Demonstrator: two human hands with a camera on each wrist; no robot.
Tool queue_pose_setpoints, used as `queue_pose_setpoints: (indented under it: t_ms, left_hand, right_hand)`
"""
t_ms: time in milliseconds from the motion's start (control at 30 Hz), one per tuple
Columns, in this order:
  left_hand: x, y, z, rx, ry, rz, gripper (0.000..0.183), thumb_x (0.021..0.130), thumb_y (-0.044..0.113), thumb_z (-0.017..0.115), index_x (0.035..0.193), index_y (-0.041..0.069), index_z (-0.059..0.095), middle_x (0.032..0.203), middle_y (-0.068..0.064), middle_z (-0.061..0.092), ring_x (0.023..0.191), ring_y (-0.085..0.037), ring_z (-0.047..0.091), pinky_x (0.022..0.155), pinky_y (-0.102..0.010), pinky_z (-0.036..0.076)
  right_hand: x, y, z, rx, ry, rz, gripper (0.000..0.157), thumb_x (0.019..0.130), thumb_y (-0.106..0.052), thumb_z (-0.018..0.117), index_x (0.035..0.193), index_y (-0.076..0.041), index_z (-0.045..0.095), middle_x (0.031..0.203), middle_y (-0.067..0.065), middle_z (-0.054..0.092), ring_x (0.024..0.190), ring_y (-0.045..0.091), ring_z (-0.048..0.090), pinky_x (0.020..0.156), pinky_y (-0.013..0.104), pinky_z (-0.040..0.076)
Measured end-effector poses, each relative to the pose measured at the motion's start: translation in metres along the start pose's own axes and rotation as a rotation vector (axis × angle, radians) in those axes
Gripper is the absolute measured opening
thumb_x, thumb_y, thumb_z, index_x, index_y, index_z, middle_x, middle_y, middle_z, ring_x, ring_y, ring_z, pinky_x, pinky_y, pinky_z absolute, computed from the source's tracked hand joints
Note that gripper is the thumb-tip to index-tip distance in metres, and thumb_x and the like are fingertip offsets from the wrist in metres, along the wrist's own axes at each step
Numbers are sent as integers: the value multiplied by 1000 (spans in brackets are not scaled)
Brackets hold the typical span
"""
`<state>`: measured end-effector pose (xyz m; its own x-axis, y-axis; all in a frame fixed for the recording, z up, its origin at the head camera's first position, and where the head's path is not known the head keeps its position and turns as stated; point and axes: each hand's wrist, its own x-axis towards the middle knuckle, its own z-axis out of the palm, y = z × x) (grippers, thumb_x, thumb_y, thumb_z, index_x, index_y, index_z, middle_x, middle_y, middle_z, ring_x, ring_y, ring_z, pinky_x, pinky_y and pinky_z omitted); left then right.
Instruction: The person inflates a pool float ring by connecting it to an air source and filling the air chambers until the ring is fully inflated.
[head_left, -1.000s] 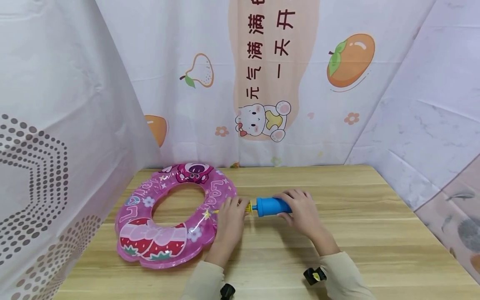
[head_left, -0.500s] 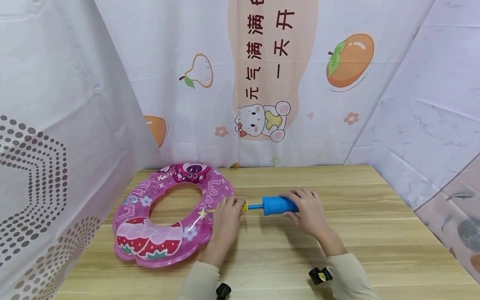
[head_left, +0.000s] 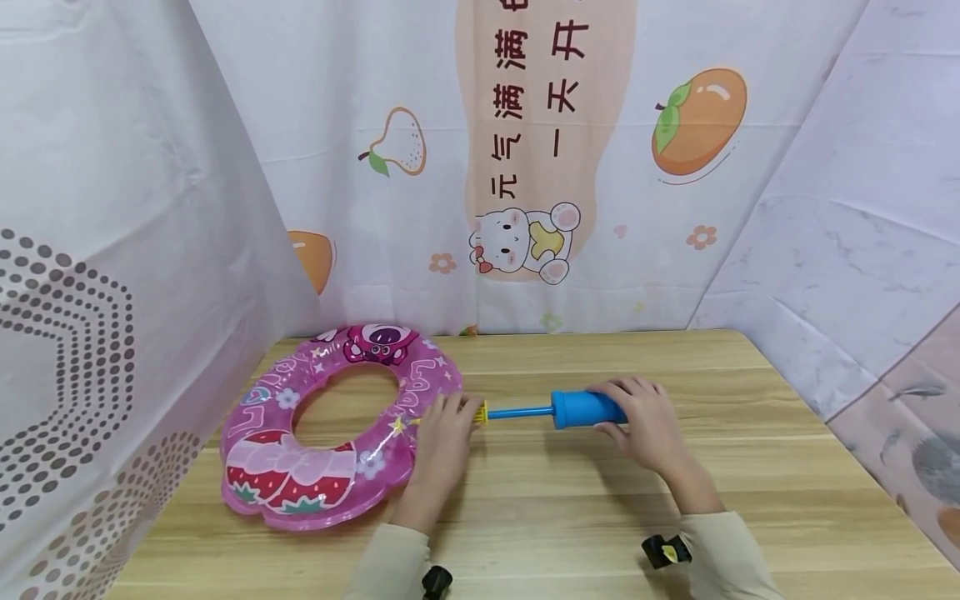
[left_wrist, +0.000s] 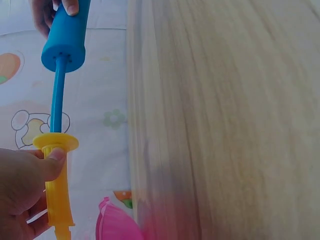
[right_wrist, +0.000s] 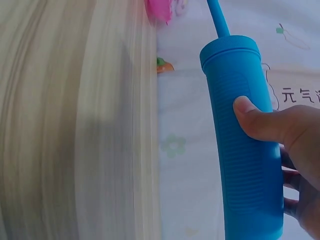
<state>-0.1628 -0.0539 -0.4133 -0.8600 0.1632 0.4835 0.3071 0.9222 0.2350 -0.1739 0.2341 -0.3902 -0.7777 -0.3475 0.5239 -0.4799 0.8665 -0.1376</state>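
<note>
A hand pump with a blue barrel (head_left: 581, 409) and a yellow handle end (left_wrist: 59, 195) is stretched between my hands. My left hand (head_left: 444, 433) grips the yellow part, thumb along its side below the flange. Around the blue barrel curl the fingers of my right hand (head_left: 645, 421). A long stretch of blue rod (head_left: 519, 412) shows between the two parts. The pink swim ring (head_left: 300, 492), puffed up with air, lies left of my left hand. The yellow tip reaches the ring's right side, but my left hand partly hides the joint there.
Under everything is a wood-grain table (head_left: 570, 533). A white printed curtain (head_left: 600, 250) hangs along its back edge, with more sheets at left and right. Black wrist cameras (head_left: 666, 551) sit at both sleeves.
My right hand has drawn the blue barrel to the right, so much more rod shows. My left hand, the yellow part and the swim ring have shifted slightly left.
</note>
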Motion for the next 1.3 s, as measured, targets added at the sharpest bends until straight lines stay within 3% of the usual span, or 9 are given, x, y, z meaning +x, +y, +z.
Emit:
queue_pose_setpoints:
  t_ms: [567, 700, 867, 1300]
  left_hand:
    - [1, 0, -1, -3, -5, -27, 34, 83, 21, 74, 116, 15, 68, 108, -7, 67, 95, -23, 57, 82, -37, 53]
    - [3, 2, 0, -2, 17, -24, 33, 81, 20, 75, 113, 15, 69, 105, -6, 67, 93, -22, 56, 80, -36, 52]
    - [3, 7, 3, 6, -3, -5, 32, 82, 23, 73, 113, 16, 69, 104, -4, 68, 92, -21, 55, 80, -35, 50]
    - [3, 20, 8, 11, -23, -29, 29, 85, 24, 74, 113, 18, 69, 106, -3, 67, 93, -19, 54, 78, -31, 49]
  right_hand:
    - [-3, 9, -8, -12, 42, -20, 54, 66, -18, 90, 116, -15, 69, 108, 14, 70, 103, 38, 62, 85, 58, 50]
    - [1, 2, -7, -34, 9, -15, 54, 68, -20, 89, 117, -17, 68, 110, 13, 70, 106, 37, 62, 87, 59, 50]
    - [4, -11, 3, -37, -32, -5, 53, 70, -25, 88, 118, -19, 68, 113, 10, 70, 111, 35, 61, 92, 59, 49]
    - [22, -49, 28, -16, 0, -72, 49, 70, -31, 88, 115, -24, 70, 110, 5, 71, 108, 29, 62, 90, 53, 51]
